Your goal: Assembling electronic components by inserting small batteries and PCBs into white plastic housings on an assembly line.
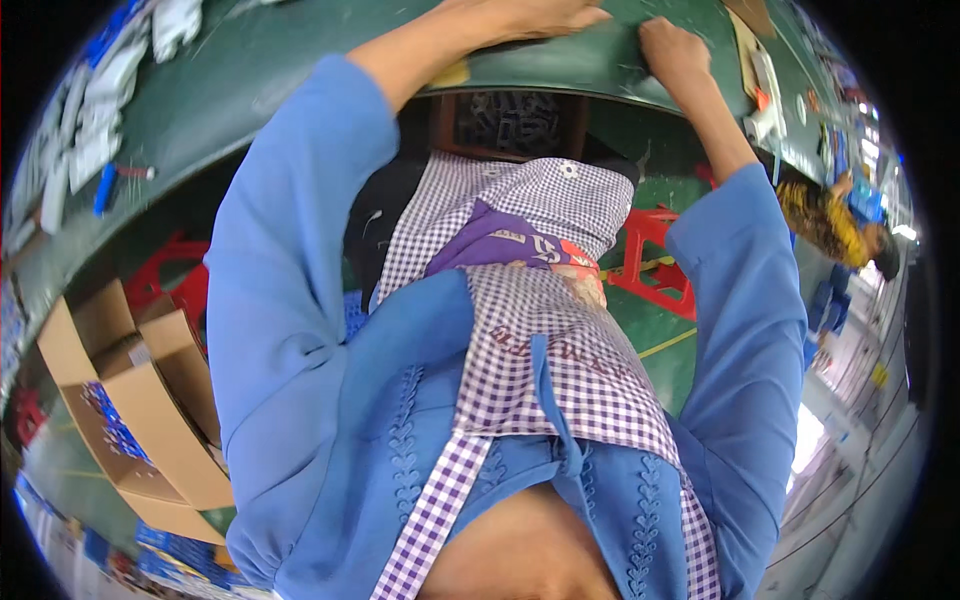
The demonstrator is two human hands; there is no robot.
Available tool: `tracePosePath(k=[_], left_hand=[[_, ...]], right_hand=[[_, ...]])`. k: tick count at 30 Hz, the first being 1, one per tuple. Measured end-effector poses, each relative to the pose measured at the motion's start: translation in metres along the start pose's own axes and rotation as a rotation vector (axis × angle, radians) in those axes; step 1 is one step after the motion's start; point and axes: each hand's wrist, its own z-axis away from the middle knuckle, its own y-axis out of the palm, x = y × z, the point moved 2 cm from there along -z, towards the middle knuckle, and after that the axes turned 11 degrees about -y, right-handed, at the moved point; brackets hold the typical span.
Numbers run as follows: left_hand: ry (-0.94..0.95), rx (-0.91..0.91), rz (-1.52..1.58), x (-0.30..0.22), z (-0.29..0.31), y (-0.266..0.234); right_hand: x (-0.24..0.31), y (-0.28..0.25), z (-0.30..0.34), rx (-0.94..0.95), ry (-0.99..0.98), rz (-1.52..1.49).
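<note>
At the far edge of the view, my left hand (pixel 535 18) rests on the green tabletop (pixel 300 75), its upper part cut off by the frame. Its fingers point right and are drawn together; whatever they hold is hidden. A short gap to the right, my right hand (pixel 672 52) is curled into a fist close above the same surface. Anything inside that fist is too small or covered to make out. A yellowish piece (pixel 450 74) lies under my left wrist at the table edge.
Below the tabletop sits an open box (pixel 575 125) of small blue-and-white parts. White plastic bags (pixel 105 100) and a blue cylindrical item (pixel 105 188) lie at left. An open cardboard box (pixel 165 430) and red stools (pixel 650 262) stand around me. Another person (pixel 825 220) works at right.
</note>
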Motion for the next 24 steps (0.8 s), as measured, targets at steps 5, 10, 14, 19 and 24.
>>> tracePosePath(k=[5, 10, 14, 19, 24], left_hand=[[0.089, -0.135, -0.048, 0.022, 0.001, 0.023], [0.100, -0.094, -0.085, 0.009, -0.005, 0.022], [0.082, -0.075, -0.113, 0.000, -0.011, 0.029], [0.054, -0.088, -0.193, 0.001, -0.003, 0.011], [0.165, -0.012, 0.013, -0.010, 0.041, -0.014]], right_hand=[[0.031, -0.056, 0.022, -0.053, -0.023, -0.298], [0.043, -0.067, 0.015, 0.068, 0.210, -0.142], [0.039, -0.063, 0.018, 0.098, 0.229, -0.165], [0.023, -0.081, 0.023, 0.005, -0.039, -0.410], [0.028, -0.041, 0.012, -0.002, 0.093, -0.200]])
